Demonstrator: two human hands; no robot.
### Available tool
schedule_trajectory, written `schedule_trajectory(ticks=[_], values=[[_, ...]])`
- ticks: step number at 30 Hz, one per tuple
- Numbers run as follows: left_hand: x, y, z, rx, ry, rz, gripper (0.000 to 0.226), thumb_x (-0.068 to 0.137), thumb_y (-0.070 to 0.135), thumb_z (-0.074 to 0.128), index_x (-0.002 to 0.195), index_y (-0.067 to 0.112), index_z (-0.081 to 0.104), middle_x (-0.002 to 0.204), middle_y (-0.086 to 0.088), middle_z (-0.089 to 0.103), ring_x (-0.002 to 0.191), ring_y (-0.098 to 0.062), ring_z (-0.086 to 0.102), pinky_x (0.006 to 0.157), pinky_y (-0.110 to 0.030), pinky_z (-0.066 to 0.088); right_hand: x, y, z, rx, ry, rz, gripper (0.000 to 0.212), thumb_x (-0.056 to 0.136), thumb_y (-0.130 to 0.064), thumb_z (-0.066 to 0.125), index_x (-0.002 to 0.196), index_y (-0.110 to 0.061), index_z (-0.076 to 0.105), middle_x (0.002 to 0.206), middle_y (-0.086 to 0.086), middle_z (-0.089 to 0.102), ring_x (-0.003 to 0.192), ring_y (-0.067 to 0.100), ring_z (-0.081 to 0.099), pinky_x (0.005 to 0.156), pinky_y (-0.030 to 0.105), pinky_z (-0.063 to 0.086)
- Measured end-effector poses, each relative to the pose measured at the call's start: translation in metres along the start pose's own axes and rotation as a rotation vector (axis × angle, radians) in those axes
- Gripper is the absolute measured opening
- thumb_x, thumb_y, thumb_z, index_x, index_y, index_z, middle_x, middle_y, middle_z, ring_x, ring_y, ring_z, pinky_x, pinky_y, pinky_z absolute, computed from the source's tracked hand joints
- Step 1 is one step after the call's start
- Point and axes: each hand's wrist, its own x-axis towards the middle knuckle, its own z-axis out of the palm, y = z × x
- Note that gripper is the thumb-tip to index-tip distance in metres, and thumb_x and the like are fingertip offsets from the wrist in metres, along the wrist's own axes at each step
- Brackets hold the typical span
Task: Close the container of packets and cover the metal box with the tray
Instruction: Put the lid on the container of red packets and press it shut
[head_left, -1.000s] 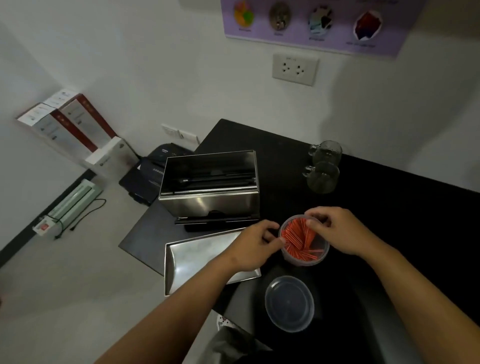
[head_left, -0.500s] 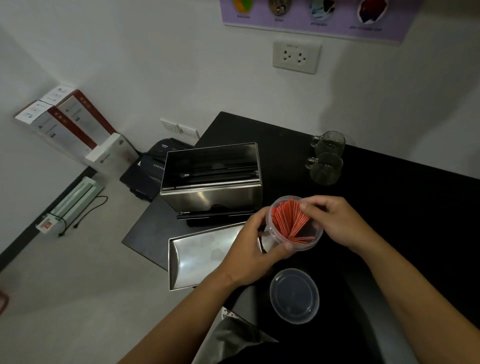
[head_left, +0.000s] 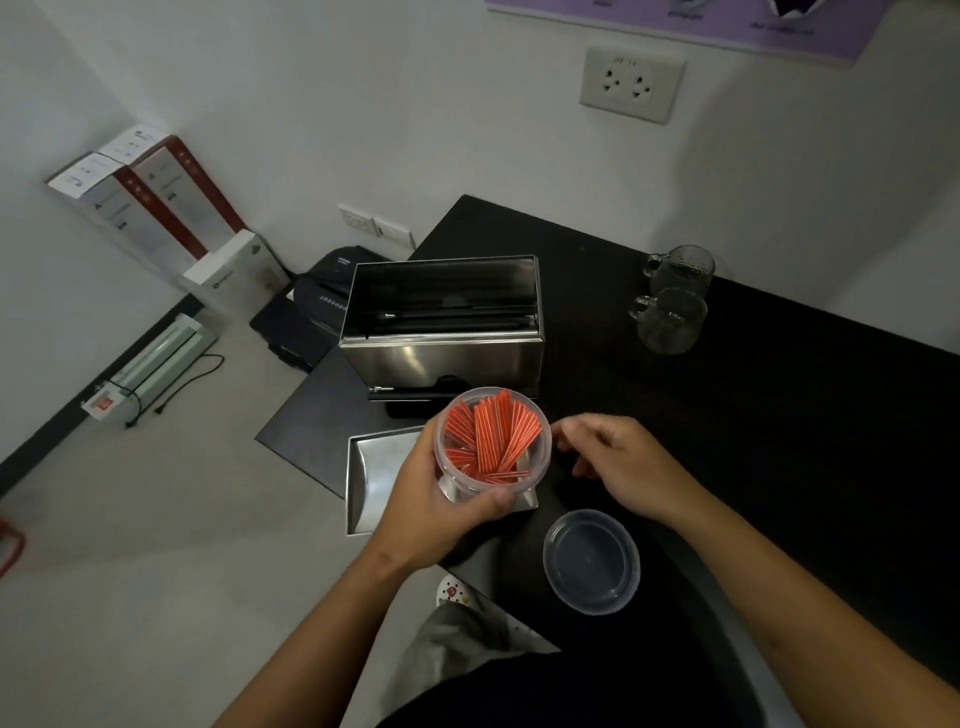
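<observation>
Black matte tabletop (head_left: 779, 415) against a white wall; left hand (head_left: 441, 499) grips a clear round container (head_left: 493, 441) of red packets, right hand (head_left: 618, 467) loosely open, empty.

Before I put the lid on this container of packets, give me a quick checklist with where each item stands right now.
1. Container firmly held: ok, the left hand wraps its side, lifted off the table.
2. Right hand free for the lid: ok, open and empty beside the container.
3. Lid within reach: ok, it lies on the black table just below the right hand.
4. Packets below the rim: cannot tell, several stand tall near the rim.
5. Lid right way up: cannot tell.
6. Tray and metal box ready afterwards: ok, box open, tray beside it.
</observation>
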Motion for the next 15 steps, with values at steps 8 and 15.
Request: schedule_trajectory(ticks=[8,15], values=[[-0.017,-0.001,-0.009,0.053,0.067,-0.03,0.078,0.071,0.061,0.088,0.136,0.066,0.045,0.132,0.03,0.064,0.125,0.0,0.063,0.094,-0.01,0.052,0.004,0.053,0.02,-0.822,-0.25,-0.057,0.037,0.095,-0.041,0.066,0.131,-0.032,0.066,0.125,-0.008,0.057,0.119,0.012,0.053,0.096,0.028,0.045],[-0.029,0.001,-0.018,0.034,0.102,-0.065,0.075,0.072,0.068,0.084,0.135,0.07,0.044,0.13,0.032,0.064,0.125,0.002,0.062,0.093,-0.009,0.051,0.007,0.05,0.017,-0.797,-0.228,-0.028,0.012,0.098,-0.038,0.062,0.106,-0.035,0.07,0.108,-0.011,0.061,0.1,0.009,0.06,0.083,0.028,0.049]])
